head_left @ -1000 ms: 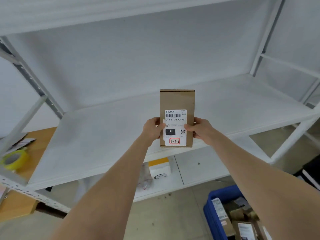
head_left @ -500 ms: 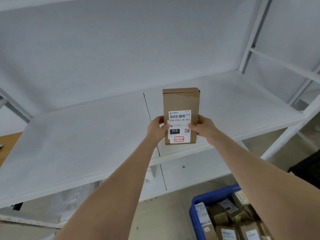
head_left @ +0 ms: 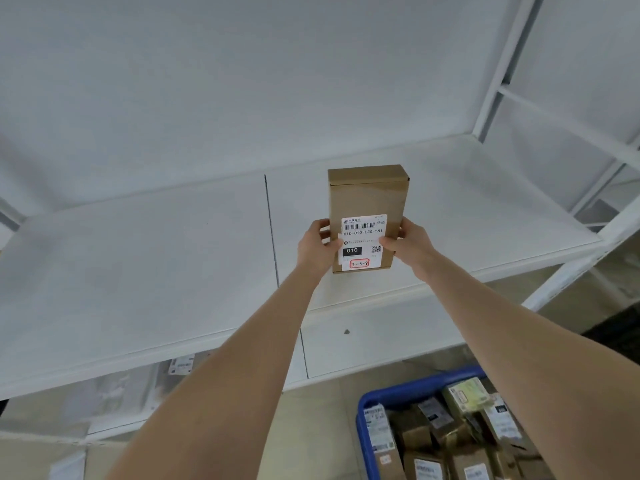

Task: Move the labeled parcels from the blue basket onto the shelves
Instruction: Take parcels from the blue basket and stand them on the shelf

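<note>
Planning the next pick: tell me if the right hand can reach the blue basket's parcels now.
Probably not yet: the right hand grips the brown parcel at the shelf. The blue basket below stands open, unblocked.

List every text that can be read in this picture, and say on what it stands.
"010-010-L30-551": on the white label of the brown box, below the barcode.
"010": white on a black block, same label.
"3-3-8": handwritten in a red frame; last digit unsure.
Other print on this label: too small.
Labels of the parcels in the blue basket: blurred.
</note>
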Demonstrator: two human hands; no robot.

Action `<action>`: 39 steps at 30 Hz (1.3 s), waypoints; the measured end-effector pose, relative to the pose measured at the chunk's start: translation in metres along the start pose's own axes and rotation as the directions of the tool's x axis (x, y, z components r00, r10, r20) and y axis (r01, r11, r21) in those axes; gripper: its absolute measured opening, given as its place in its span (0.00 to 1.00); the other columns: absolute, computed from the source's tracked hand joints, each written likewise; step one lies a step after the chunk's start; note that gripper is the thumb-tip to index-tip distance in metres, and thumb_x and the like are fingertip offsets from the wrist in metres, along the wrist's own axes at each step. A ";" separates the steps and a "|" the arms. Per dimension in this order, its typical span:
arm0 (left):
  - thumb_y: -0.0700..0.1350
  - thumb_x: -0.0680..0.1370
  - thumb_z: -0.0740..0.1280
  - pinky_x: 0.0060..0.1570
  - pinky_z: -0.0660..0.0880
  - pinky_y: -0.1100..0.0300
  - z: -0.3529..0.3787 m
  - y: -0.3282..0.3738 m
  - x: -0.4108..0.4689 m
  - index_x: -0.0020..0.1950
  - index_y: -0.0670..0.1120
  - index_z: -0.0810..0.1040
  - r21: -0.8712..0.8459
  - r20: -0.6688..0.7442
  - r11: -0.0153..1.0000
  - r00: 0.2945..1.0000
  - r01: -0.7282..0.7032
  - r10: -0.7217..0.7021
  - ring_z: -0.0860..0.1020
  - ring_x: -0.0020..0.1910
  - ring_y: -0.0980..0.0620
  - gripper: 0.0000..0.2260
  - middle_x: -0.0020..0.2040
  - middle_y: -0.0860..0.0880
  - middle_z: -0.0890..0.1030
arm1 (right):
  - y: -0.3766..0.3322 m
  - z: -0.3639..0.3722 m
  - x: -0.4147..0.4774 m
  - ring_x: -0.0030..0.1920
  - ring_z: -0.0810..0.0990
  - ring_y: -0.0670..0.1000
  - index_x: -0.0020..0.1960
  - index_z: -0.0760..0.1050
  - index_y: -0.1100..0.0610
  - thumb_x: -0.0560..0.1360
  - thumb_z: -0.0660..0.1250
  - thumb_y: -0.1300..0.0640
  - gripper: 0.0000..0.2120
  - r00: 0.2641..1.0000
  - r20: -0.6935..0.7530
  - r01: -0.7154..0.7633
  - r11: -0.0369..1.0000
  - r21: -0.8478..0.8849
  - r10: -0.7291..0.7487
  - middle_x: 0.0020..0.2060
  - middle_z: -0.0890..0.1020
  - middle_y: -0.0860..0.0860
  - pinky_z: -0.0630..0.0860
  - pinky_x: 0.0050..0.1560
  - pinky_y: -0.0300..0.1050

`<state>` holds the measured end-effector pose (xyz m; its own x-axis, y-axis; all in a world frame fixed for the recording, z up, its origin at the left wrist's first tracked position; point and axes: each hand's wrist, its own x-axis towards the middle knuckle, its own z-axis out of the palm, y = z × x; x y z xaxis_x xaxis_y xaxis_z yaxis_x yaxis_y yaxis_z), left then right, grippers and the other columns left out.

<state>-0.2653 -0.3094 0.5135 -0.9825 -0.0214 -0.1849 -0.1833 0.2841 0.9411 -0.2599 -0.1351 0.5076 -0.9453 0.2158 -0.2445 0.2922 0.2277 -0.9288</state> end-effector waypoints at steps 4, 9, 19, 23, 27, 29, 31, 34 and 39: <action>0.36 0.77 0.64 0.56 0.78 0.51 0.026 0.004 -0.011 0.68 0.45 0.69 -0.016 -0.071 1.000 0.997 0.007 -0.008 0.78 0.55 0.49 0.19 0.62 0.46 0.77 | 0.011 -0.021 0.008 0.53 0.78 0.54 0.64 0.73 0.59 0.74 0.67 0.69 0.19 0.999 0.041 0.026 1.000 0.004 -0.027 0.48 0.78 0.51 0.74 0.62 0.56; 0.38 0.78 0.63 0.58 0.76 0.47 0.059 0.001 -0.022 0.70 0.48 0.69 0.029 -0.138 0.999 0.990 0.027 -0.023 0.77 0.60 0.47 0.20 0.62 0.46 0.77 | 0.025 -0.049 0.011 0.54 0.78 0.54 0.66 0.72 0.56 0.74 0.66 0.68 0.21 0.994 0.095 0.059 0.998 0.004 -0.059 0.51 0.79 0.52 0.75 0.61 0.55; 0.38 0.79 0.59 0.52 0.71 0.63 0.083 -0.004 -0.015 0.70 0.47 0.70 0.011 -0.178 0.997 0.982 0.073 -0.070 0.76 0.61 0.51 0.19 0.62 0.49 0.78 | 0.041 -0.049 0.023 0.53 0.76 0.50 0.70 0.69 0.53 0.77 0.62 0.66 0.23 0.993 0.092 0.082 0.997 -0.015 -0.080 0.54 0.79 0.51 0.72 0.49 0.43; 0.39 0.80 0.59 0.53 0.72 0.60 0.085 -0.010 -0.010 0.69 0.47 0.71 -0.004 -0.161 0.996 0.983 0.084 -0.084 0.76 0.61 0.49 0.17 0.62 0.49 0.78 | 0.049 -0.046 0.027 0.51 0.77 0.51 0.67 0.72 0.50 0.77 0.59 0.65 0.21 0.993 0.098 0.078 0.995 -0.059 -0.072 0.52 0.81 0.51 0.69 0.48 0.40; 0.39 0.80 0.57 0.49 0.75 0.59 0.087 -0.015 -0.006 0.67 0.49 0.72 0.002 -0.126 0.993 0.985 0.119 -0.118 0.80 0.54 0.48 0.17 0.56 0.48 0.82 | 0.057 -0.042 0.031 0.48 0.75 0.50 0.68 0.72 0.51 0.78 0.57 0.64 0.21 0.994 0.072 0.089 0.988 -0.126 -0.080 0.51 0.80 0.49 0.67 0.43 0.36; 0.39 0.79 0.57 0.55 0.77 0.55 0.087 -0.017 -0.006 0.66 0.49 0.73 -0.011 -0.133 0.991 0.982 0.131 -0.131 0.80 0.54 0.47 0.17 0.55 0.48 0.82 | 0.059 -0.041 0.032 0.46 0.74 0.50 0.67 0.73 0.53 0.78 0.57 0.64 0.19 0.994 0.048 0.103 0.982 -0.160 -0.097 0.51 0.80 0.50 0.66 0.33 0.28; 0.40 0.79 0.58 0.57 0.77 0.51 0.087 -0.020 -0.006 0.67 0.47 0.73 -0.019 -0.157 0.989 0.977 0.145 -0.146 0.81 0.54 0.47 0.17 0.56 0.47 0.82 | 0.062 -0.042 0.032 0.46 0.73 0.50 0.65 0.74 0.56 0.78 0.58 0.64 0.17 0.994 0.028 0.113 0.977 -0.180 -0.109 0.52 0.81 0.53 0.65 0.30 0.23; 0.40 0.79 0.60 0.55 0.77 0.53 0.086 -0.019 -0.010 0.65 0.47 0.74 0.010 -0.197 0.989 0.970 0.145 -0.141 0.81 0.53 0.47 0.15 0.55 0.45 0.82 | 0.063 -0.044 0.028 0.48 0.75 0.52 0.64 0.75 0.58 0.78 0.61 0.63 0.16 0.995 0.019 0.100 0.974 -0.205 -0.098 0.56 0.82 0.55 0.65 0.32 0.28; 0.40 0.78 0.64 0.56 0.77 0.51 0.086 -0.019 -0.023 0.63 0.45 0.75 0.070 -0.204 0.992 0.974 0.110 -0.093 0.79 0.55 0.46 0.14 0.56 0.45 0.81 | 0.065 -0.050 0.017 0.57 0.78 0.54 0.63 0.75 0.60 0.76 0.67 0.61 0.16 0.997 -0.004 0.078 0.980 -0.181 -0.080 0.57 0.81 0.56 0.64 0.42 0.31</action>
<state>-0.2369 -0.2316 0.4755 -0.9469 -0.2433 -0.2103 -0.2873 0.3461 0.8931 -0.2499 -0.0695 0.4573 -0.9650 0.2007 -0.1687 0.2394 0.4122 -0.8791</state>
